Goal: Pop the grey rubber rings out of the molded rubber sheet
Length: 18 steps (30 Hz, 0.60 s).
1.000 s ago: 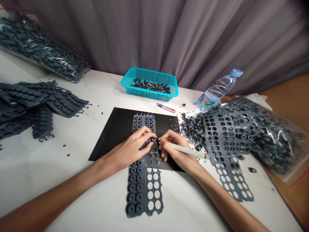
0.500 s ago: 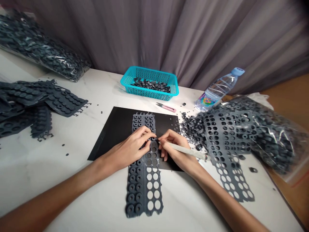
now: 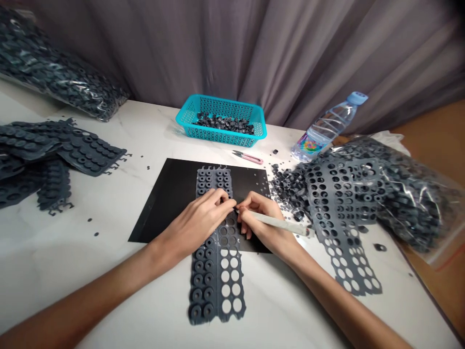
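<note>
A long dark grey rubber sheet (image 3: 217,271) of moulded round parts lies in front of me. Its lower right columns are open holes, while ring-shaped parts still fill the left columns. Across the sheet's middle rests my left hand (image 3: 209,213), thumb and forefinger pinched on something too small and dark to make out. Close by at the right, my right hand (image 3: 261,218) grips a pale, slim pen-like tool (image 3: 278,222); its tip points at the left fingertips and is partly hidden. Under the upper part of the sheet is a black mat (image 3: 156,203).
Behind the mat stand a turquoise basket (image 3: 221,138) of small dark parts and pink-handled thread snips (image 3: 249,157). At right are a water bottle (image 3: 323,128), loose parts (image 3: 290,186), a punched-out sheet (image 3: 337,208) and a filled bag (image 3: 414,208). More sheets (image 3: 87,150) and another bag (image 3: 61,72) lie left.
The view has shifted slightly. My left fingers have drawn closer together at the sheet, while the right hand keeps its hold on the pale tool in nearly the same place.
</note>
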Motion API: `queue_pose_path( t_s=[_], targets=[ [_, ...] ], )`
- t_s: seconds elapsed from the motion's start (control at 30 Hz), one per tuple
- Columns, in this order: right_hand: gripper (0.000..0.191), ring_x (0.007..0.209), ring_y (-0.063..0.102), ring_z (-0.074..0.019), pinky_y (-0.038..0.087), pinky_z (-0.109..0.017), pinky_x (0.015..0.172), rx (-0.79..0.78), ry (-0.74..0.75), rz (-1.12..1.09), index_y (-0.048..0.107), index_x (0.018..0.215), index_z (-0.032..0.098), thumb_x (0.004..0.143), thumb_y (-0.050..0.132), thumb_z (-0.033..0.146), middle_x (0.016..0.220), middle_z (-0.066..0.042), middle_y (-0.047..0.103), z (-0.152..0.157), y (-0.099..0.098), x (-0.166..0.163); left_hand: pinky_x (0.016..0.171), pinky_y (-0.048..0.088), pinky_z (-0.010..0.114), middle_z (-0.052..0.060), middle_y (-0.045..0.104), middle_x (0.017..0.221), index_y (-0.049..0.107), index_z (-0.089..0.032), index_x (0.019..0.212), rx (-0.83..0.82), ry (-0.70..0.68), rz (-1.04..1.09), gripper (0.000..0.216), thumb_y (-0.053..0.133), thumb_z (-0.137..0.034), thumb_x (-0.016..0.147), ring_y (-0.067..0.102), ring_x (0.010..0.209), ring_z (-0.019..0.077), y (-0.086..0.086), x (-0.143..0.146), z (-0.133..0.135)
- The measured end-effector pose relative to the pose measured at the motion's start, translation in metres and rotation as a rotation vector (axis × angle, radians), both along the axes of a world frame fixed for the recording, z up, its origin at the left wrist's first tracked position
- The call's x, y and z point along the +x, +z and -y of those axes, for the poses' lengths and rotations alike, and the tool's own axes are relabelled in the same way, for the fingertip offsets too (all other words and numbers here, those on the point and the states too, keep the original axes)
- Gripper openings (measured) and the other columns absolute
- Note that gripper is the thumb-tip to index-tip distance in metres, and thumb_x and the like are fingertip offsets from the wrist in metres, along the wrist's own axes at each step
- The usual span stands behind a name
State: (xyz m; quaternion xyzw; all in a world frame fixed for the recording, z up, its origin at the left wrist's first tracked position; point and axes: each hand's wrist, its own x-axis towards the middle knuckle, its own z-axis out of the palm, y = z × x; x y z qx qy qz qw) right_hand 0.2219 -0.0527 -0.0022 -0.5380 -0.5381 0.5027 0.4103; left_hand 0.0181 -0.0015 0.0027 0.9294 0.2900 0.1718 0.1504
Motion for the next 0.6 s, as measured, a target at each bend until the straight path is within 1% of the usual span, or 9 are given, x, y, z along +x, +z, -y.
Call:
queue_pose_path(
  t_s=[0.1,0.17,0.23,0.3,0.4,0.5,0.6],
  targets=[
    [0.007,0.051,0.057,-0.0101,0.044,-0.017,0.044,0.020,-0.022,0.071,0.055,0.085,0.022,0.091,0.059,0.019,0.062,0.005,0.059,0.002,-0.001,-0.001,0.103,0.057,0.043,0.010,0.064,0.118,0.062,-0.016,0.116,0.098,-0.009,0.008,0.025,0.040,-0.008,0.108,0.065,0.115,0.0253,-0.004,0.001,0.001],
    [0.008,0.052,0.057,-0.0099,0.042,-0.017,0.044,0.031,-0.029,0.095,0.055,0.084,0.021,0.091,0.060,0.020,0.062,0.005,0.059,0.002,-0.002,-0.001,0.106,0.055,0.044,0.010,0.065,0.120,0.062,-0.016,0.116,0.114,-0.023,0.052,0.025,0.040,-0.007,0.107,0.064,0.117,0.0255,-0.007,0.001,0.000],
    [0.008,0.053,0.058,-0.0101,0.043,-0.017,0.044,0.012,-0.014,0.057,0.056,0.085,0.021,0.092,0.060,0.020,0.065,0.004,0.062,0.002,-0.002,0.001,0.108,0.054,0.043,0.009,0.064,0.120,0.062,-0.016,0.116,0.059,-0.025,0.087,0.023,0.041,-0.009,0.108,0.064,0.117,0.0242,-0.009,0.001,-0.002],
    [0.006,0.052,0.060,-0.0106,0.046,-0.018,0.044,-0.011,0.003,-0.041,0.057,0.088,0.021,0.093,0.061,0.021,0.070,0.002,0.066,0.000,-0.002,0.004,0.107,0.053,0.040,0.007,0.064,0.119,0.061,-0.018,0.117,-0.043,-0.015,0.109,0.021,0.042,-0.013,0.110,0.064,0.115,0.0223,-0.008,0.001,-0.004],
    [0.005,0.050,0.062,-0.0108,0.049,-0.020,0.043,0.007,-0.011,-0.157,0.058,0.092,0.020,0.093,0.062,0.023,0.074,0.001,0.069,-0.006,0.001,0.009,0.102,0.054,0.035,0.003,0.063,0.118,0.059,-0.023,0.124,-0.179,0.025,0.179,0.018,0.050,-0.019,0.109,0.066,0.108,0.0188,-0.005,-0.001,-0.005],
    [0.006,0.048,0.061,-0.0103,0.050,-0.020,0.042,0.006,0.011,-0.172,0.057,0.089,0.020,0.091,0.063,0.021,0.071,0.002,0.068,-0.013,0.003,0.013,0.094,0.054,0.031,0.000,0.063,0.114,0.059,-0.024,0.125,-0.228,0.061,0.243,0.022,0.060,-0.017,0.104,0.066,0.095,0.0152,-0.004,-0.004,-0.005],
    [0.006,0.047,0.063,-0.0108,0.053,-0.021,0.043,-0.040,0.081,-0.162,0.058,0.088,0.019,0.088,0.064,0.020,0.070,0.002,0.067,-0.018,0.002,0.016,0.091,0.052,0.030,0.000,0.063,0.112,0.062,-0.023,0.117,-0.235,0.056,0.256,0.017,0.061,-0.014,0.102,0.064,0.092,0.0138,-0.006,-0.004,-0.004]
  ],
)
